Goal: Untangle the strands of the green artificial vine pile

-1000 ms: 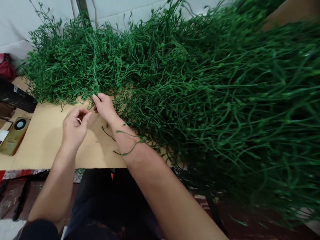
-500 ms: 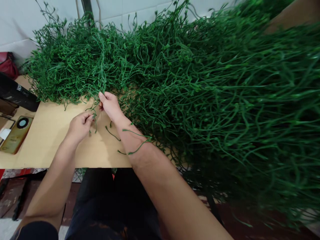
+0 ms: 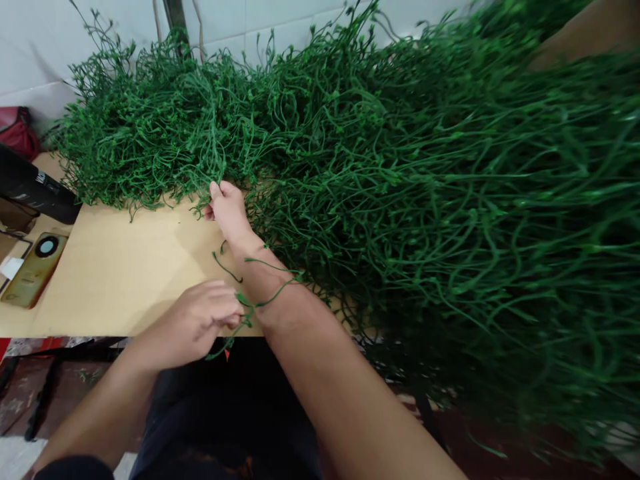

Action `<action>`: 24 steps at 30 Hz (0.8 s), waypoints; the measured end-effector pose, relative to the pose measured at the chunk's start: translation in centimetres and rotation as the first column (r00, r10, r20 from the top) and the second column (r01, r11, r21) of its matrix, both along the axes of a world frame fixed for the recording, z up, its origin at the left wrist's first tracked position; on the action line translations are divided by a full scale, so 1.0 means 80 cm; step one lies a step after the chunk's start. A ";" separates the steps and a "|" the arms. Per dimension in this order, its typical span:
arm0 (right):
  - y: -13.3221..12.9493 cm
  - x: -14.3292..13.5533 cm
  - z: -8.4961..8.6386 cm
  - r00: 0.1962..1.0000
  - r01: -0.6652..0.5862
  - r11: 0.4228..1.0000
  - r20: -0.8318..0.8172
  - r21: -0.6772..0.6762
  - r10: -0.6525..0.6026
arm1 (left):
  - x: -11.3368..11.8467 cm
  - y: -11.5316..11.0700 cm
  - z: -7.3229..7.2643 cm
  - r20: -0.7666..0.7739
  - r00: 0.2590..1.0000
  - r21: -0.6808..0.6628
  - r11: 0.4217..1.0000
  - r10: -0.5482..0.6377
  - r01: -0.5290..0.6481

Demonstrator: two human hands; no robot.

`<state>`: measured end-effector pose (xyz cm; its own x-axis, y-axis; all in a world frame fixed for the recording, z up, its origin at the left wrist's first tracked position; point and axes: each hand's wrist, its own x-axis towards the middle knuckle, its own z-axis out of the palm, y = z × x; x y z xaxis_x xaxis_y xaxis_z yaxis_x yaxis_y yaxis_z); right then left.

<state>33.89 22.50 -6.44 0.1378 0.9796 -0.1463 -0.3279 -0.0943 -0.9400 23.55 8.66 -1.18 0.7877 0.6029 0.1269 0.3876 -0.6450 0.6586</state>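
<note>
Just outside the left edge of the tan, flat board-like surface (image 3: 115,267) lie a gold phone with a round black camera ring (image 3: 31,277) and, by the far left corner, a black cylindrical bottle with white lettering (image 3: 30,183). The left hand (image 3: 205,317) is over the near edge, fingers closed on a few short green stems (image 3: 243,300) that dangle past them. The right hand (image 3: 227,203) is toward the far edge, thumb and finger pinched on a thin bunch of pale green stems (image 3: 214,150). These run back into a deep heap of thin, curly green stems (image 3: 425,167), lining the far edge and covering the right side. A loose green stem (image 3: 227,268) lies near the right forearm.

Little looks done: a few stems seem drawn out, and nearly the whole heap appears left. Against half a second ago, the left hand has dropped from beside the right hand to the near edge; the right hand sits slightly farther right, and the loose stem lies unchanged.
</note>
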 end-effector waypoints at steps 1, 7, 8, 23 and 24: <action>-0.001 0.000 -0.001 1.000 -0.005 1.000 0.007 0.014 0.005 | 0.008 -0.003 0.008 0.022 1.000 0.007 1.000 0.007 -0.007; -0.008 -0.004 -0.006 0.994 -0.090 0.988 0.076 0.122 0.082 | 0.087 0.033 0.025 0.150 0.976 0.067 0.983 0.160 -0.172; -0.008 -0.005 -0.006 0.994 -0.091 0.990 0.068 0.109 0.084 | 0.097 0.040 0.023 0.134 0.981 0.132 0.978 0.142 -0.159; -0.007 -0.006 -0.006 0.987 -0.115 0.983 0.125 0.139 0.098 | 0.091 0.025 -0.001 -0.296 0.952 0.345 0.938 0.079 0.029; -0.008 -0.007 -0.004 0.985 -0.125 0.983 0.133 0.133 0.107 | 0.099 0.033 -0.003 -0.291 0.950 0.380 0.925 0.110 0.009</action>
